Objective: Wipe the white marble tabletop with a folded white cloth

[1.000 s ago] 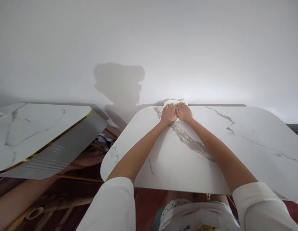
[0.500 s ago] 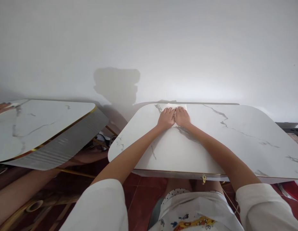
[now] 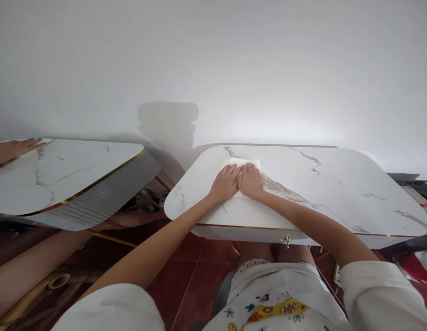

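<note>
A thin white wipe (image 3: pixel 253 162) lies on the marble-patterned tabletop (image 3: pixel 340 193), left of its middle. My left hand (image 3: pixel 224 183) lies flat on the left part of the wipe, fingers stretched toward the wall. Close beside it, my right hand (image 3: pixel 250 180) presses down on the right part, its fingers also laid out flat. The two hands touch or nearly touch at the thumbs. Much of the wipe is hidden under them; its far edge and a bit of the near edge show.
A pale wall (image 3: pixel 268 73) stands behind the table. To the left is a second marble-patterned table (image 3: pixel 78 170), where another person's hand (image 3: pixel 16 151) rests. A small gold knob (image 3: pixel 287 242) sticks out from the near side of my table. Dark items (image 3: pixel 415 184) lie at the right.
Both hands and the wipe have come back from the far edge, toward me and to the left. The other person's hand reaches further into view. The camera view has shifted slightly.
</note>
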{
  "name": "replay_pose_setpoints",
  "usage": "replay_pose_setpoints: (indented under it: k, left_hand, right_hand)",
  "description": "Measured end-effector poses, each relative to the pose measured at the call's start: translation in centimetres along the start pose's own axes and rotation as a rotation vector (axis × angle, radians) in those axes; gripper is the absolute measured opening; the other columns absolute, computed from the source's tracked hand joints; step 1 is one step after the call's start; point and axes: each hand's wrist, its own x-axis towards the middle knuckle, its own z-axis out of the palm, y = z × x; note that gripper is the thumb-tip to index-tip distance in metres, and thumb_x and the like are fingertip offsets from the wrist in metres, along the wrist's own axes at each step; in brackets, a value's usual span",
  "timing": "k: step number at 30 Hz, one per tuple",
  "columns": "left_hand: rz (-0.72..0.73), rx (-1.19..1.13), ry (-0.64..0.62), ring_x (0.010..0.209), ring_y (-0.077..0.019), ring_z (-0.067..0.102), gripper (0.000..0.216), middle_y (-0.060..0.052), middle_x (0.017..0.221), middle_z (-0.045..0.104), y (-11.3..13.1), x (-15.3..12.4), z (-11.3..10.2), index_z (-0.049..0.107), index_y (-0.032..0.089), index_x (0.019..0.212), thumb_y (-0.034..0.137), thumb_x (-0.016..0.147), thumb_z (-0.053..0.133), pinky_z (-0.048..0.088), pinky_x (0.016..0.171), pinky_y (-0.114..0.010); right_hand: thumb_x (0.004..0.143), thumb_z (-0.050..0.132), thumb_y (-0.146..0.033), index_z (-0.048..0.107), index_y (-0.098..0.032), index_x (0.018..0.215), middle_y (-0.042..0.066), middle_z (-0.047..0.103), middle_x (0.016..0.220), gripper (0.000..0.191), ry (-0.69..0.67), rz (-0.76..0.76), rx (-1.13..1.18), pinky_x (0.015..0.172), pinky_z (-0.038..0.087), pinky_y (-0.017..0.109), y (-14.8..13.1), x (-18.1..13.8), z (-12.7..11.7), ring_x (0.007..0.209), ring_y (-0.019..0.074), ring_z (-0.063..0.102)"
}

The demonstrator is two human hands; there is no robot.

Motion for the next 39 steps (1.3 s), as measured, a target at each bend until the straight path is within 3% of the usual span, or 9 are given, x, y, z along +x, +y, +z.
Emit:
replay_pose_setpoints:
  k: [10,19,24,28,39]
  left_hand:
    - [-0.090,0.074,-0.034,0.133,-0.0247,0.042,0.047,-0.012,0.137,0.052,2.3,-5.2,-2.2,0.044,0.017,0.135,0.026,0.093,0.027,0.032,0.114,-0.047]
    - [-0.191,0.066,0.052,0.132,-0.0286,0.043,0.046,-0.011,0.136,0.054,6.9,-6.8,-2.4,0.045,0.023,0.136,0.026,0.092,0.032,0.037,0.110,-0.051]
    - [-0.219,0.038,0.030,0.132,-0.0322,0.042,0.045,-0.014,0.137,0.052,9.1,-5.4,-1.4,0.048,0.020,0.134,0.028,0.092,0.032,0.039,0.106,-0.052]
    - [-0.185,0.001,0.036,0.131,-0.0325,0.042,0.045,-0.013,0.136,0.053,9.5,-3.3,-0.6,0.048,0.020,0.133,0.030,0.092,0.033,0.039,0.104,-0.052]
    - [-0.129,-0.053,0.089,0.126,-0.0309,0.045,0.043,-0.015,0.132,0.055,6.2,4.5,3.4,0.052,0.018,0.129,0.026,0.093,0.030,0.039,0.103,-0.050]
  right_hand:
    - [0.094,0.034,-0.020,0.047,-0.006,0.138,0.017,0.044,0.147,0.048,-0.030,-0.070,0.075,0.114,0.028,0.045,-2.3,-5.0,-1.7,0.140,0.0293,0.033]
    - [0.092,0.037,-0.021,0.047,-0.009,0.139,0.016,0.044,0.147,0.049,-0.048,-0.148,0.076,0.114,0.029,0.046,-0.5,-7.9,-3.4,0.139,0.0279,0.035]
    - [0.091,0.038,-0.019,0.048,-0.007,0.138,0.017,0.044,0.147,0.050,-0.053,-0.119,0.049,0.114,0.029,0.046,2.0,-8.3,-4.5,0.139,0.0279,0.035]
    - [0.092,0.037,-0.020,0.048,-0.006,0.138,0.016,0.044,0.147,0.049,-0.073,-0.095,0.017,0.114,0.029,0.044,3.9,-7.2,-5.0,0.139,0.0274,0.036]
    - [0.094,0.033,-0.019,0.046,-0.004,0.138,0.017,0.044,0.146,0.048,-0.088,-0.088,-0.046,0.113,0.028,0.040,8.1,0.8,-3.6,0.138,0.0268,0.036]
